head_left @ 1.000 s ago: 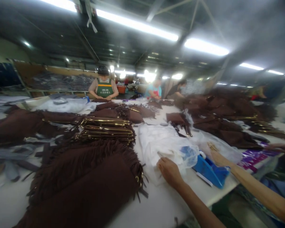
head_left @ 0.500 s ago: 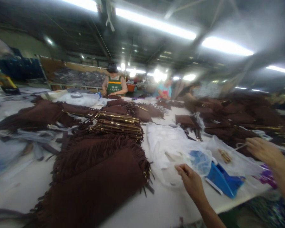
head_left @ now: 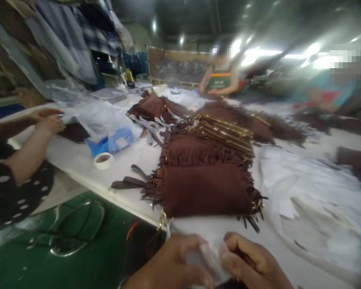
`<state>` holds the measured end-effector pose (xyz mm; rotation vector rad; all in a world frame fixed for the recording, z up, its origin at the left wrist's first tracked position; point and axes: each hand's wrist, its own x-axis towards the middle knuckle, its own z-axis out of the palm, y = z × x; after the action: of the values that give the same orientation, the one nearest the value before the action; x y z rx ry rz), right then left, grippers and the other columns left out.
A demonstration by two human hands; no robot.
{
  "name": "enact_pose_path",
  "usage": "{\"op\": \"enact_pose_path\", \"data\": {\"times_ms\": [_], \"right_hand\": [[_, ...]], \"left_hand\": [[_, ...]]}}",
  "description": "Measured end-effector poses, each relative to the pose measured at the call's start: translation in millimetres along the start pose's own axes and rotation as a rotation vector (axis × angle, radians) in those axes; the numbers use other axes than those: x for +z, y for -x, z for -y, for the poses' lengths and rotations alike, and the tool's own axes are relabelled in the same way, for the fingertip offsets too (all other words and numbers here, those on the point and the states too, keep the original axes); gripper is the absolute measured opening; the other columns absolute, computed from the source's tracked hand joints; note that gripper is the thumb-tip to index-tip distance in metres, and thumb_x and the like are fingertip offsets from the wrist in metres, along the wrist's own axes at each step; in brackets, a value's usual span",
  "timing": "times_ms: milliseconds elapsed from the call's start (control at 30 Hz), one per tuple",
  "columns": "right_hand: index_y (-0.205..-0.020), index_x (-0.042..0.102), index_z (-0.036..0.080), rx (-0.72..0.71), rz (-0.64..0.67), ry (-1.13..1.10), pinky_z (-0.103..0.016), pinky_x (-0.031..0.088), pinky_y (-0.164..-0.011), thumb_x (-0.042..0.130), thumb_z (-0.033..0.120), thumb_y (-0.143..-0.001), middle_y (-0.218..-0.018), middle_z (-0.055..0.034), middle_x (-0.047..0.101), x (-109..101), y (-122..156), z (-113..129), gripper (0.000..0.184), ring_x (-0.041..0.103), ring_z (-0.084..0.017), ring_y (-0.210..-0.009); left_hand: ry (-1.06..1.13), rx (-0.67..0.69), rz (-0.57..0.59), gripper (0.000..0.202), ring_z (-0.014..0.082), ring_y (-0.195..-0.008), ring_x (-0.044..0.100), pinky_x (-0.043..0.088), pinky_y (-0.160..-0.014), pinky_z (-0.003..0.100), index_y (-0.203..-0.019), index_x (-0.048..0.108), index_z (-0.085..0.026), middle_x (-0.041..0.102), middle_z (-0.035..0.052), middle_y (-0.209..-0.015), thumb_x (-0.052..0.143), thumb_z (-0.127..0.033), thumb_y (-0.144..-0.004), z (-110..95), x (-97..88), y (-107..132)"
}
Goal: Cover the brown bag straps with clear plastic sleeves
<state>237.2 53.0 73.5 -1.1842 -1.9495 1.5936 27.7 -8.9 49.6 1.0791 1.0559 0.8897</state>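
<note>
At the bottom, in front of the table's edge, my left hand (head_left: 180,257) and my right hand (head_left: 255,261) face each other. Between them they grip a crumpled piece of translucent plastic (head_left: 212,255); whether it is a bag I cannot tell. Just beyond lies a dark brown fringed pouch (head_left: 207,190) with a grey strap (head_left: 129,182) at its left. A gold clasp (head_left: 162,220) hangs at its near left corner. Behind it, more brown fringed pouches with gold zippers (head_left: 225,130) are stacked.
White plastic bags (head_left: 315,192) cover the right of the table. On the left are a roll of tape (head_left: 103,160), a blue-and-clear bag (head_left: 117,138) and a co-worker's hands (head_left: 49,120). Another co-worker in a green apron (head_left: 219,81) works across the table.
The view has swung left. My hands, apart over the white bags and blue box before, are now together at the bottom, holding translucent plastic. The left co-worker has come into view.
</note>
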Motion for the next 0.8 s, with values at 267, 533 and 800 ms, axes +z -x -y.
{"op": "enact_pose_path", "data": {"times_ms": [267,533,800], "right_hand": [[-0.069,0.052,0.023,-0.094,-0.060,0.367,-0.020,0.036,-0.051,0.046,0.052,-0.093,-0.058,0.0047,0.049,56,-31,-30,0.039,0.047,-0.012,-0.055],[-0.068,0.048,0.022,-0.237,0.070,0.533,-0.021,0.034,-0.055,0.044,0.049,-0.096,-0.060,0.0045,0.054,124,-40,-37,0.039,0.052,-0.012,-0.056],[-0.082,0.055,0.023,-0.175,0.159,0.452,-0.022,0.039,-0.061,0.037,0.041,-0.099,-0.071,0.0019,0.063,170,-38,-46,0.031,0.058,-0.014,-0.065]], "left_hand": [[0.228,-0.164,-0.412,0.033,0.0164,-0.064,0.055,0.036,-0.058,0.024,-0.070,0.061,-0.014,0.063,0.0025,-0.066,0.081,-0.039,-0.064,82,-33.2,63],[-0.286,-0.250,-0.465,0.040,0.0150,-0.058,0.050,0.030,-0.057,0.025,-0.068,0.055,-0.017,0.054,-0.0008,-0.058,0.044,-0.048,-0.092,114,-56.0,128],[0.060,-0.239,-0.499,0.028,0.0155,-0.062,0.053,0.036,-0.056,0.023,-0.080,0.060,-0.014,0.061,0.0005,-0.070,0.069,-0.039,-0.072,125,-63.5,135]]}}
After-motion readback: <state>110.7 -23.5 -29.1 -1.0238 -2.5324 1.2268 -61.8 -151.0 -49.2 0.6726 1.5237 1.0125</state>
